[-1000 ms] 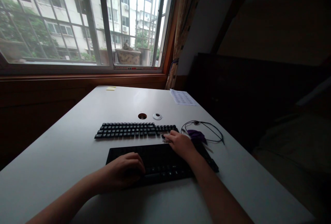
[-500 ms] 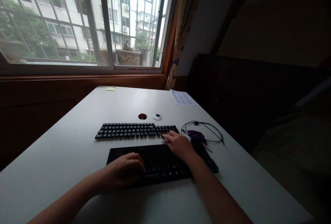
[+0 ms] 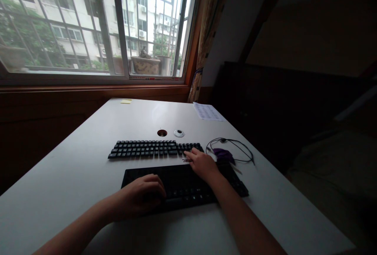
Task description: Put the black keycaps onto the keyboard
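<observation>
A black keyboard point(image 3: 182, 178) lies before me, its upper part dark and seemingly bare of keycaps, with caps visible along the lower rows. My left hand point(image 3: 143, 194) is closed over its lower left part, fingers curled; the fingertips are hidden. Behind the keyboard stand loose black keycaps point(image 3: 144, 149) in neat rows. My right hand point(image 3: 203, 164) reaches across the keyboard to the right end of these rows, its fingertips at the front keycaps. From under its fingers pokes a thin wire tool point(image 3: 186, 160), which looks like a keycap puller, mostly covered by the hand.
To the right lie a coiled black cable point(image 3: 250, 153) and a purple cloth point(image 3: 224, 155). Beyond the rows are a cable hole point(image 3: 161, 133) and its white ring cover point(image 3: 179, 133). Printed paper point(image 3: 207, 111) and a yellow note point(image 3: 126, 101) lie at the white table's point(image 3: 73, 156) far edge.
My right hand has shifted slightly left and back. A dark keycap that showed at its fingertips is no longer distinct from the row. My left hand stays where it was.
</observation>
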{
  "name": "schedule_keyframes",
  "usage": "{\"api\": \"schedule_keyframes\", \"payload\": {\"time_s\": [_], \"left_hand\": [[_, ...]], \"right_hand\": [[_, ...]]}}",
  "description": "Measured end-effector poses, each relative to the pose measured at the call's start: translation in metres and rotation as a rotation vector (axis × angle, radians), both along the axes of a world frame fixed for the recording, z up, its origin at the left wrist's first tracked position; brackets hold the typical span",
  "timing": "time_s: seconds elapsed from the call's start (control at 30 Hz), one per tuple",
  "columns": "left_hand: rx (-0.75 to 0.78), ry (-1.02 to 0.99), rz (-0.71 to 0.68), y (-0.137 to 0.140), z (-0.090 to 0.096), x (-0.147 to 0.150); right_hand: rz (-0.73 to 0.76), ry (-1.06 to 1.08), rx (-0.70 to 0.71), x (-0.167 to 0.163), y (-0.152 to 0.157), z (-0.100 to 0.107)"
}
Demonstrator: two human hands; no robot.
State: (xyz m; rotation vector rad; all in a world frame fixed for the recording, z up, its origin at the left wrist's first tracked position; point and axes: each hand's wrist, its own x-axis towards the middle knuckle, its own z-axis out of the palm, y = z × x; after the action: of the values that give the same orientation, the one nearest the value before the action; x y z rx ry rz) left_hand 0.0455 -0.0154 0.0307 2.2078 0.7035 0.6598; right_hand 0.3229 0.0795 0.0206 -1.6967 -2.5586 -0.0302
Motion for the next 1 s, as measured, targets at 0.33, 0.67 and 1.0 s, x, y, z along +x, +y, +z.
{"api": "schedule_keyframes", "payload": {"time_s": [0.33, 0.67, 1.0], "left_hand": [[0.009, -0.003, -0.004, 0.0019, -0.0017, -0.001], [0.011, -0.011, -0.005, 0.0021, -0.0046, 0.0001], [0.009, 0.003, 0.004, 0.0025, -0.0046, -0.0009]], "right_hand": [[-0.024, 0.064, -0.003, 0.0025, 0.0014, -0.0032], [-0.024, 0.102, -0.007, 0.0033, 0.0012, -0.0024], [-0.017, 0.132, -0.011, 0.0037, 0.0013, -0.0026]]}}
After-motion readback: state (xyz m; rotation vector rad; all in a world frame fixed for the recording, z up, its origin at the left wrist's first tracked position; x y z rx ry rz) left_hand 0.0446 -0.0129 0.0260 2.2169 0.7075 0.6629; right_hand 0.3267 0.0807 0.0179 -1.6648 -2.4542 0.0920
